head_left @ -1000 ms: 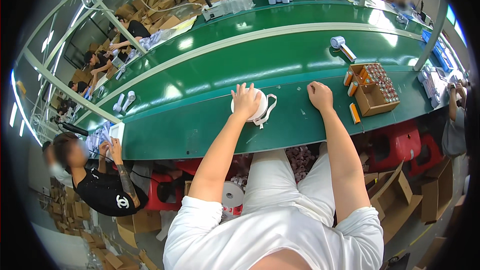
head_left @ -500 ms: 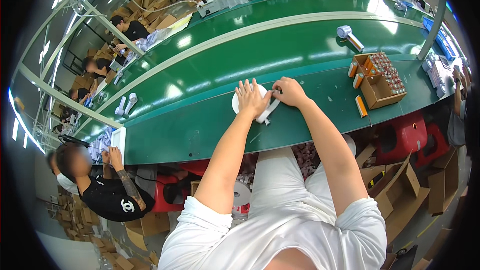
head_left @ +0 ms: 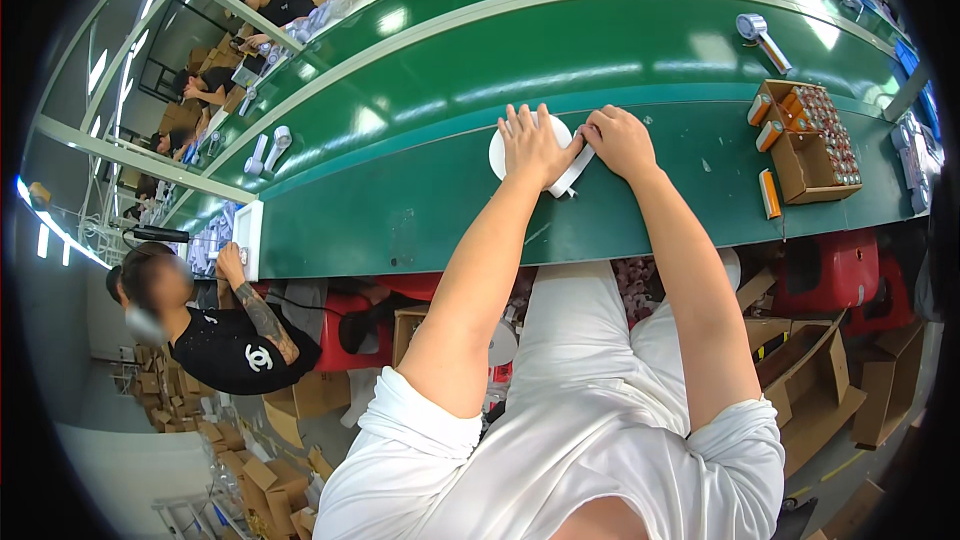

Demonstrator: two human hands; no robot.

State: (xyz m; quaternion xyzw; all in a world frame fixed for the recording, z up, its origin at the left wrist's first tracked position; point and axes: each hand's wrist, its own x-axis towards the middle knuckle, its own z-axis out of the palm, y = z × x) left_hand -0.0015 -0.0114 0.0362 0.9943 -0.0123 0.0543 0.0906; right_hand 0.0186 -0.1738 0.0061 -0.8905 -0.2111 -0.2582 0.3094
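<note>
A flat white disc (head_left: 497,154) lies on the green worktable, with a white strip (head_left: 572,178) slanting out beside it. My left hand (head_left: 538,148) rests palm down over the disc with its fingers spread, hiding most of it. My right hand (head_left: 622,143) is closed, its fingertips pinching the upper end of the strip close to my left thumb. At the strip's lower end a small ragged white piece shows. What lies under my right fingers is partly hidden.
To the right stands an open cardboard box (head_left: 815,165) of orange and silver cylinders, with an orange-and-white one (head_left: 769,194) in front. A white handheld device (head_left: 762,42) lies on the green belt. At left, a co-worker (head_left: 225,325) works beside a white tray (head_left: 251,238).
The view has shifted, so the table appears higher and farther right. My right fingers have closed in nearer my left hand. The left hand stays spread over the disc.
</note>
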